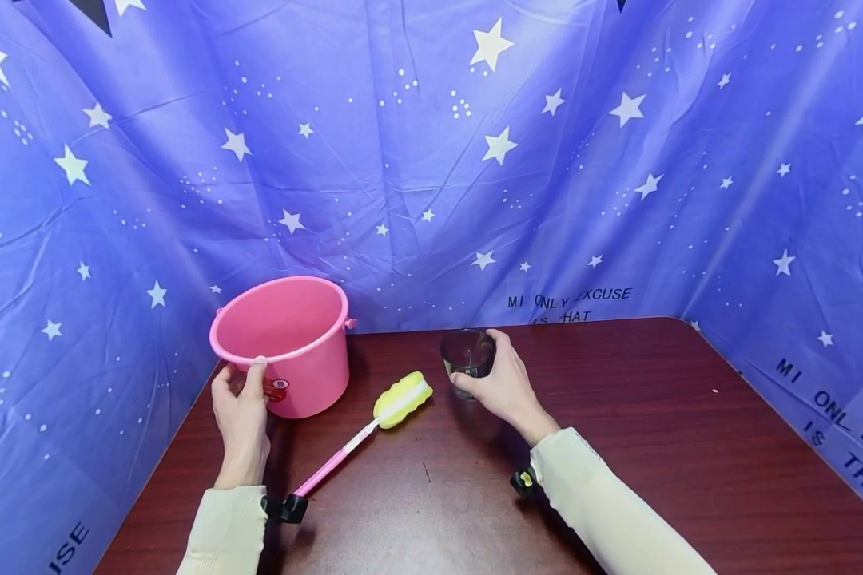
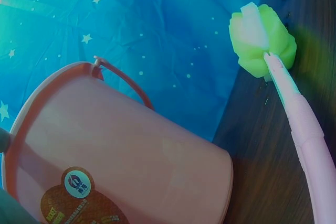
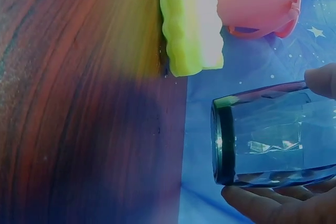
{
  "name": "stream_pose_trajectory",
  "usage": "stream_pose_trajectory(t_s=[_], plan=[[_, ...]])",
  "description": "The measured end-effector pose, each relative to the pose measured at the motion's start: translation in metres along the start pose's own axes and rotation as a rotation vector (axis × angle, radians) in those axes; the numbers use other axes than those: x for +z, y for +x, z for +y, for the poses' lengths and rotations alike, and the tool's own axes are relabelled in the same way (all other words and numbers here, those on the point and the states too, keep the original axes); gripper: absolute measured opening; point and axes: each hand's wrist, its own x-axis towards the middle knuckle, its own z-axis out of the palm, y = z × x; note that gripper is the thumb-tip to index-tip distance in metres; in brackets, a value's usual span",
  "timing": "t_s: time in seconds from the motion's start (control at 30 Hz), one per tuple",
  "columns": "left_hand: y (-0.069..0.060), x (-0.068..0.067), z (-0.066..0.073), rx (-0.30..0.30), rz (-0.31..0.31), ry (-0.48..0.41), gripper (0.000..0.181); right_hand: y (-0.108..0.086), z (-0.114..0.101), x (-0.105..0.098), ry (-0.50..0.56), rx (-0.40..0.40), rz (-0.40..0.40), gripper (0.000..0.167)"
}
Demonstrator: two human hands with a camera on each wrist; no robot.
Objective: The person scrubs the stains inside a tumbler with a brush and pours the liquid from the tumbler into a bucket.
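A pink bucket (image 1: 312, 379) stands upright at the table's left side, its label facing the near side. My left hand (image 1: 240, 415) holds its near rim; in the left wrist view only bits of that hand show beside the bucket wall (image 2: 121, 145). A dark clear drinking glass (image 1: 467, 355) is in my right hand (image 1: 507, 383), thumb on the near side and fingers round the far side. The right wrist view shows the glass (image 3: 268, 140) with its thick base and faceted wall. Between the hands lies a bottle brush (image 1: 403, 399) with a yellow sponge head and pink handle.
The dark red wooden table (image 1: 640, 415) has its back and side edges close to a blue star-printed cloth (image 1: 403, 160). Black wrist mounts (image 1: 285, 509) sit at both cuffs; the left one overlaps the end of the brush handle in the head view.
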Motion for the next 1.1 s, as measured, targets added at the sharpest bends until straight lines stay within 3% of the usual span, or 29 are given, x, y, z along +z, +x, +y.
stream_pose_trajectory(t_s=[0.53,1.1], plan=[[0.001,0.000,0.000,0.001,-0.007,-0.004,0.059,-0.007,0.009,0.002,-0.012,0.035,-0.032,0.084],[0.000,0.000,0.000,-0.013,-0.004,0.012,0.061,-0.011,0.013,0.002,-0.045,0.050,-0.075,0.095]])
